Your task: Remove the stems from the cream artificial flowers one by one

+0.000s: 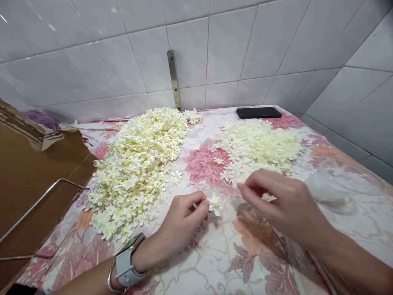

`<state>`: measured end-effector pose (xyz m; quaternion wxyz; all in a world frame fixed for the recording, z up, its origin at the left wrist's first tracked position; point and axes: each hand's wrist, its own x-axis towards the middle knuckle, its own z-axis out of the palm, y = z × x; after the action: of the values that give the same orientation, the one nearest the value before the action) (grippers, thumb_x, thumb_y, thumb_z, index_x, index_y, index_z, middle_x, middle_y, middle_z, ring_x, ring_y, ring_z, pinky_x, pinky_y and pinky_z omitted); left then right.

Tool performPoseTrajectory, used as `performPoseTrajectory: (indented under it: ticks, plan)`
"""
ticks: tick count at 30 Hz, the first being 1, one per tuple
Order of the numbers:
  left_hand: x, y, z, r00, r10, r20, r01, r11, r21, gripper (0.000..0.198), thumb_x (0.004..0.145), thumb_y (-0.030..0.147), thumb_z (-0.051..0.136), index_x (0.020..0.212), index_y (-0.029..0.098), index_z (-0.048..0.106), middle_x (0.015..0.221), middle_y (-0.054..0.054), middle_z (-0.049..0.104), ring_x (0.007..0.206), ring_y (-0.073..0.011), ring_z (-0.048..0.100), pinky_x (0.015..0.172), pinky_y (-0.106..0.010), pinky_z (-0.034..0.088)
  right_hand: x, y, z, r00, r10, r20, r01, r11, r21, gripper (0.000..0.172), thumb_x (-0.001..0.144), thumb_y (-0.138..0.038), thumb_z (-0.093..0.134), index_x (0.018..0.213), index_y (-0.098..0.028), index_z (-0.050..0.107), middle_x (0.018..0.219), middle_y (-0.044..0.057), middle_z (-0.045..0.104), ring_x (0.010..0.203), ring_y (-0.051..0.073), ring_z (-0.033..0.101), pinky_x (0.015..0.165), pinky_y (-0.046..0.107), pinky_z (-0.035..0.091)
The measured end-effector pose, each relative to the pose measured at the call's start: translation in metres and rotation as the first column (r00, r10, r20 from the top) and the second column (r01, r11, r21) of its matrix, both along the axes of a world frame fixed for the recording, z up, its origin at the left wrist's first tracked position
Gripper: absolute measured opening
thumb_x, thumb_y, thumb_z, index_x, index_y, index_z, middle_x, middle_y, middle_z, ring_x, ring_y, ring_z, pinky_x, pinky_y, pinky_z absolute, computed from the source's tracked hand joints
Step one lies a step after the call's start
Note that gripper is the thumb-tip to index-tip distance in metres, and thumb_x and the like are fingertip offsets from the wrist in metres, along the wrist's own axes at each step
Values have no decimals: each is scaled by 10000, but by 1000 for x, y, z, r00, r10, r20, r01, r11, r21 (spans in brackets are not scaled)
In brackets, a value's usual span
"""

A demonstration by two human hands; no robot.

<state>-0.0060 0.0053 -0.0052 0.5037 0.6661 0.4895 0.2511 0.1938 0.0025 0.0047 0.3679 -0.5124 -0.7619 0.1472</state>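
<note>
Between the thumb and index finger of my left hand (187, 219) is a small artificial white flower (215, 204) with a pale yellow centre. My right hand (279, 200) is to the right of it, thumb and index finger pinched together; anything between the tips is too small to make out. Another pale blossom (269, 197) shows in the gap under the right hand's fingers. On the left lies a large heap of cream-yellow flowers (144, 159). Behind my right hand spreads a flatter pile of pale petal pieces (260, 143).
A clear plastic container (344, 180) stands on the right. At the back a black phone (258, 112) lies on the floral tablecloth (215, 262). A cardboard box (39, 184) and a bent metal wire (33, 207) occupy the left. A metal bracket (174, 80) is on the tiled wall.
</note>
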Motion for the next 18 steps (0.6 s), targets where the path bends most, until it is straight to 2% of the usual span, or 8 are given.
performPoseTrajectory:
  ticks: [1, 2, 3, 6, 9, 13, 18]
  plan:
    - [0, 0, 0, 1000, 3, -9, -3, 1000, 11, 295, 866, 269, 415, 591, 179, 467, 560, 40, 442, 542, -106, 416, 524, -234, 298, 1, 0, 0, 997, -56, 55, 48, 990, 136, 282, 850, -274, 524, 589, -187, 463, 529, -11, 465, 488, 118, 408, 476, 253, 300]
    - [1, 0, 0, 1000, -2, -22, 3, 1000, 31, 295, 867, 268, 413, 591, 179, 465, 558, 41, 439, 538, -106, 417, 522, -234, 297, 0, -1, -1, 994, -62, 92, 41, 977, 211, 282, 854, -288, 534, 600, -183, 468, 540, -6, 471, 494, 119, 412, 483, 254, 306]
    - [1, 0, 1, 999, -14, -40, 16, 998, 59, 291, 869, 266, 413, 598, 179, 469, 559, 42, 439, 538, -105, 421, 523, -234, 298, -3, -3, -3, 993, -7, 122, -20, 975, 221, 274, 866, -294, 528, 622, -177, 479, 559, -1, 484, 505, 120, 426, 489, 251, 318]
    - [1, -2, 3, 991, -69, -114, 90, 977, 191, 262, 876, 254, 414, 645, 173, 507, 596, 32, 476, 571, -111, 454, 551, -234, 318, -15, -11, -8, 961, 199, 192, -222, 969, 106, 241, 909, -226, 452, 683, -163, 509, 628, 20, 529, 562, 131, 475, 511, 243, 347]
    - [0, -4, 5, 980, -121, -156, 162, 946, 282, 218, 881, 233, 409, 730, 165, 550, 654, 13, 528, 613, -120, 493, 580, -231, 348, -22, -15, -11, 953, 250, 169, -262, 964, 51, 285, 923, -182, 416, 650, -167, 497, 617, 11, 509, 576, 129, 471, 527, 239, 346]
    - [-1, -7, 7, 978, -183, -96, 201, 951, 235, 198, 888, 256, 414, 817, 161, 574, 666, 5, 556, 595, -120, 518, 565, -222, 378, -16, -12, -5, 948, 318, 9, -316, 945, -90, 329, 918, -225, 462, 594, -171, 483, 557, -26, 463, 529, 95, 440, 511, 214, 322]
    - [1, -7, 11, 978, -205, -31, 208, 970, 129, 203, 896, 280, 419, 842, 174, 583, 692, 6, 566, 562, -105, 503, 545, -212, 388, -9, -8, 2, 943, 289, -167, -329, 891, -313, 346, 907, -288, 475, 580, -178, 489, 547, -35, 445, 520, 96, 429, 505, 226, 304]
